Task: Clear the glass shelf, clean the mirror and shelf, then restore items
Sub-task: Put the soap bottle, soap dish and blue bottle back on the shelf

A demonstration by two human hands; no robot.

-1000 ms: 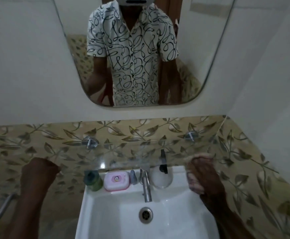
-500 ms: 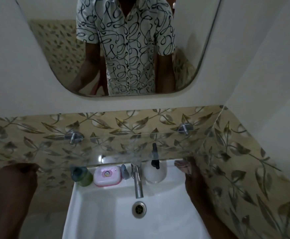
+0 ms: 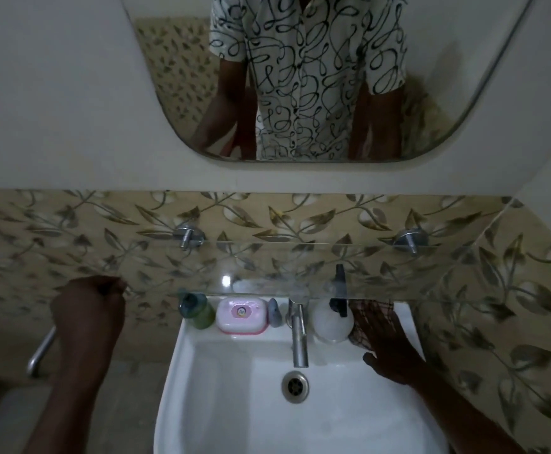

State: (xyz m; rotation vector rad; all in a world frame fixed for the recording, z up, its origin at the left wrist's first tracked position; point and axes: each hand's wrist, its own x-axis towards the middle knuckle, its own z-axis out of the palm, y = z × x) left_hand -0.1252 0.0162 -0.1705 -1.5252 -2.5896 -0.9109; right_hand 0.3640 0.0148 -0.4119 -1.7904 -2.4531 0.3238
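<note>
The glass shelf (image 3: 267, 260) hangs bare on two metal brackets below the mirror (image 3: 431, 77). On the back rim of the white sink (image 3: 234, 414) stand a green bottle (image 3: 197, 311), a pink soap case (image 3: 241, 315), a small grey object (image 3: 274, 312) and a white spray bottle (image 3: 331, 324) with a black trigger. My left hand (image 3: 89, 309) is a closed fist at the shelf's left end. My right hand (image 3: 387, 342) lies on the sink's right rim, under the shelf's right end, fingers over a dark checked cloth (image 3: 374, 306).
A steel tap (image 3: 298, 339) juts over the basin, above the drain (image 3: 295, 385). A metal bar (image 3: 41, 352) sticks out low on the left. Leaf-patterned tiles cover the back wall and the right side wall, which stands close beside the sink.
My right hand has dropped with the cloth from the shelf's right end down to the sink rim. The camera has tilted down. My left fist has stayed near the shelf's left end.
</note>
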